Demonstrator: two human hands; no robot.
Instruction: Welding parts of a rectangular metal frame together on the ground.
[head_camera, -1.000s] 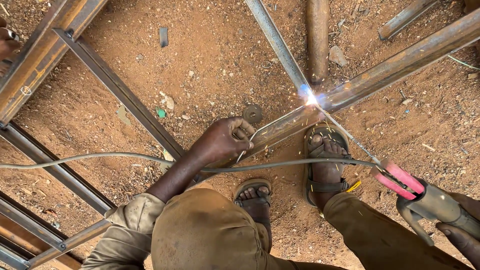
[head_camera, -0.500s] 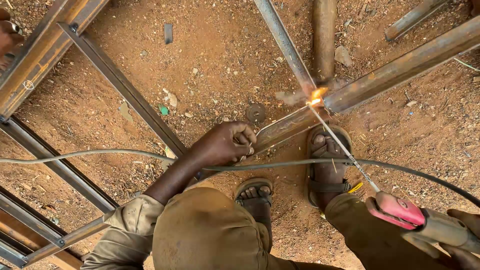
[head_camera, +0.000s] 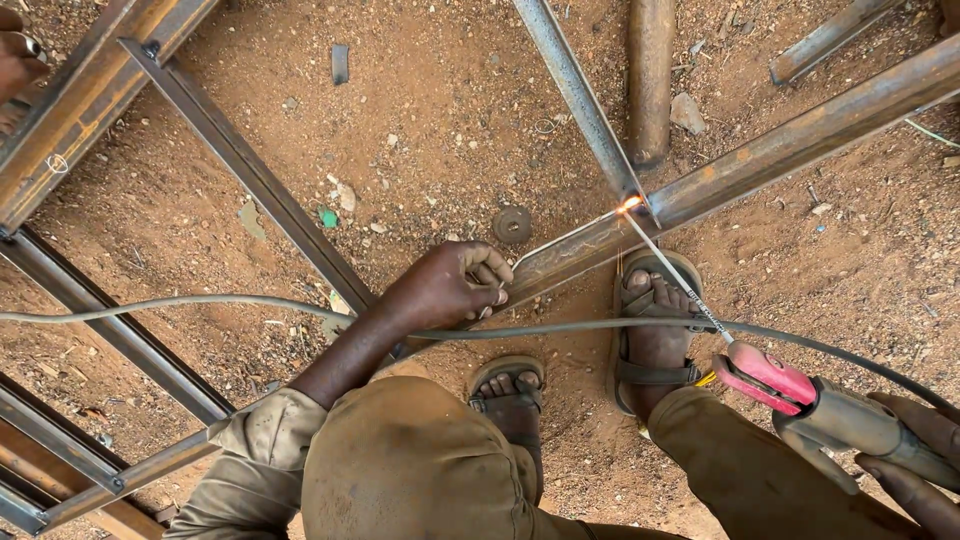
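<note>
Arc glow (head_camera: 629, 203) at the joint of the steel bars (head_camera: 790, 140), dimmer and smaller than a second ago, bright flare gone. Right hand (head_camera: 915, 455) grips the electrode holder (head_camera: 800, 395), rod (head_camera: 675, 270) touching the seam. Left hand (head_camera: 445, 288) clasps the lower bar (head_camera: 560, 260), steadying it.

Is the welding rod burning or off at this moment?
Burning: the welding rod has a bright orange glow at its tip on the metal bar, and the right hand holds its holder.
</note>
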